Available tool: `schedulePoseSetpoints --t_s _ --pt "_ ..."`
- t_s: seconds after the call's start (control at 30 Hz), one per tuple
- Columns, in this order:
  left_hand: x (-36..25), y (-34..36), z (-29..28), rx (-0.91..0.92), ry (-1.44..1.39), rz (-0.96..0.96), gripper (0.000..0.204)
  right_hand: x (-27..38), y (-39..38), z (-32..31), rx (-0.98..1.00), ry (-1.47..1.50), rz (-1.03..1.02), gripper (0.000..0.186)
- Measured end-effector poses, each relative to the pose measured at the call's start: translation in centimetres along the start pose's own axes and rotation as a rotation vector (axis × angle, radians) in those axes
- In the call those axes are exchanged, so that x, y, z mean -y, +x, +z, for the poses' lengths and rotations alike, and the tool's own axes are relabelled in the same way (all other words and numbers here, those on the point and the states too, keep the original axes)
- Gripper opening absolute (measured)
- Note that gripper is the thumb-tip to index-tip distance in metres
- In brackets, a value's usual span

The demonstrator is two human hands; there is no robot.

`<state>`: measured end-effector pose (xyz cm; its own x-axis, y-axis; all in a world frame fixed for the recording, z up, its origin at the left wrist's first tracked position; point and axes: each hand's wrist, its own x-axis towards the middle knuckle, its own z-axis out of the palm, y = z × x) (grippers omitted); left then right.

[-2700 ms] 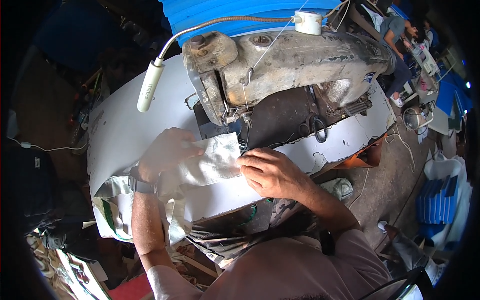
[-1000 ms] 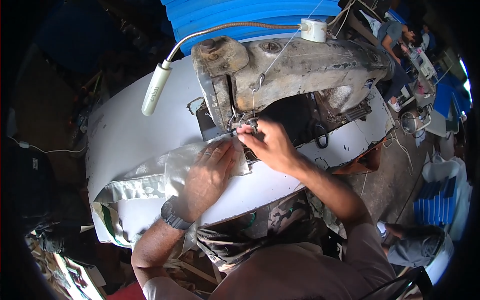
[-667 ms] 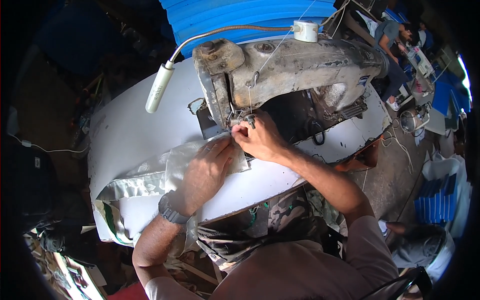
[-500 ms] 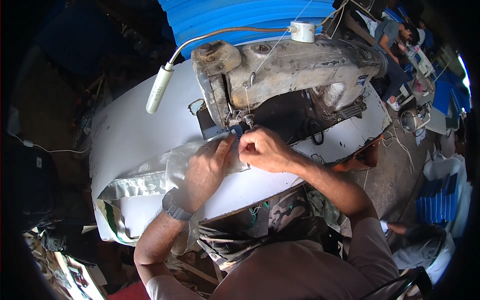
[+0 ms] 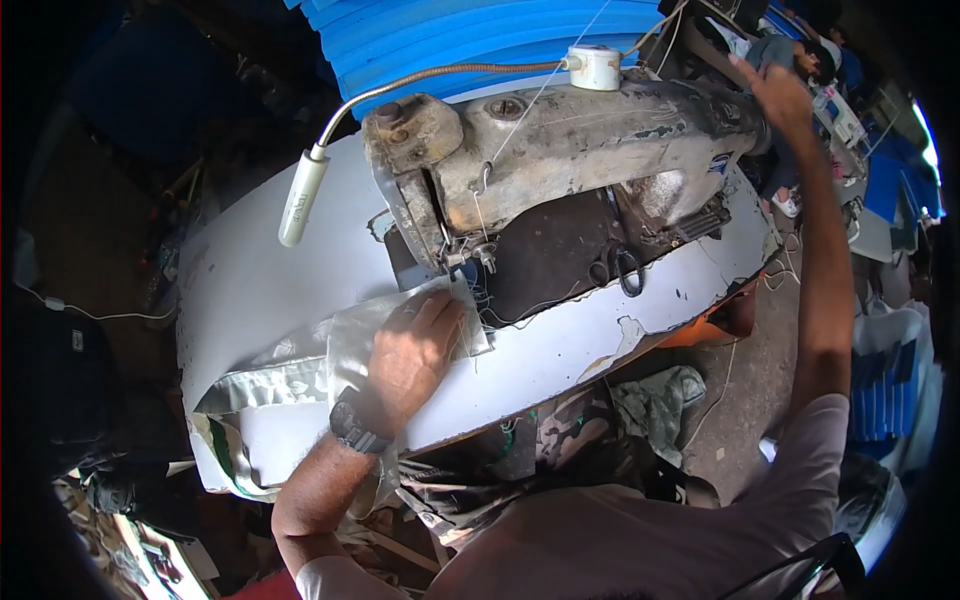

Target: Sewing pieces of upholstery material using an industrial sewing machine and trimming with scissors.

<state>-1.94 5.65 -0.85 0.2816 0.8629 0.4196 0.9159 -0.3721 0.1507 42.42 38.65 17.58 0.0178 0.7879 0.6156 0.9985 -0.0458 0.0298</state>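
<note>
A worn grey sewing machine (image 5: 580, 135) stands on a white table (image 5: 560, 365). Under its needle end lies the edge of a pale, sheer piece of fabric (image 5: 350, 345). My left hand (image 5: 415, 350) rests on this fabric, just in front of the presser foot, its fingers laid out flat. Far to the right, my right hand (image 5: 783, 97) is raised by the wheel end of the machine, one finger stretched out; whether it touches the wheel is unclear. Thread runs down to the needle area, and loose thread ends trail on the machine bed.
Black scissors (image 5: 622, 268) lie on the machine bed. A lamp (image 5: 303, 197) on a bent metal neck hangs over the table's left side. Blue stacked sheets (image 5: 440, 35) stand behind the machine. A person (image 5: 775, 60) sits at the far right.
My right hand has left the needle area and reached up and right to the machine's wheel end. The scissors and bed now show plainly. My left hand stays on the fabric.
</note>
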Motion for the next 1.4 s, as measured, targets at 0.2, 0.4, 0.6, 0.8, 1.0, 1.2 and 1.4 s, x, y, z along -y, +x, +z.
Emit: schedulePoseSetpoints --t_s 0.2,0.4,0.6,0.8,1.0,1.2,1.4 --pt "0.0 -0.2 -0.1 0.022 0.019 0.01 0.026 -4.5 -0.9 6.8 0.09 0.849 -0.105 0.053" --pt "0.3 -0.4 0.1 0.031 0.039 0.025 0.03 -4.5 -5.7 10.5 -0.412 0.856 0.012 0.04" --pt "0.0 0.2 0.3 0.013 0.014 0.027 0.026 -8.6 -4.6 9.0 0.009 1.069 0.208 0.051" --pt "0.0 0.4 0.3 -0.053 -0.008 0.028 0.019 -4.6 -7.1 10.6 -0.401 1.077 0.168 0.053" --pt "3.1 0.4 -1.7 0.035 0.036 -0.073 0.015 -6.4 -13.6 10.1 -0.098 1.014 0.195 0.038" --pt "0.5 0.2 -6.5 -0.077 0.083 -0.119 0.023 2.1 -23.6 1.7 -0.202 1.242 0.005 0.019" --pt "-2.2 -1.5 -3.7 0.124 -0.008 0.046 0.026 13.4 -31.9 -3.1 0.277 1.345 -0.569 0.009"
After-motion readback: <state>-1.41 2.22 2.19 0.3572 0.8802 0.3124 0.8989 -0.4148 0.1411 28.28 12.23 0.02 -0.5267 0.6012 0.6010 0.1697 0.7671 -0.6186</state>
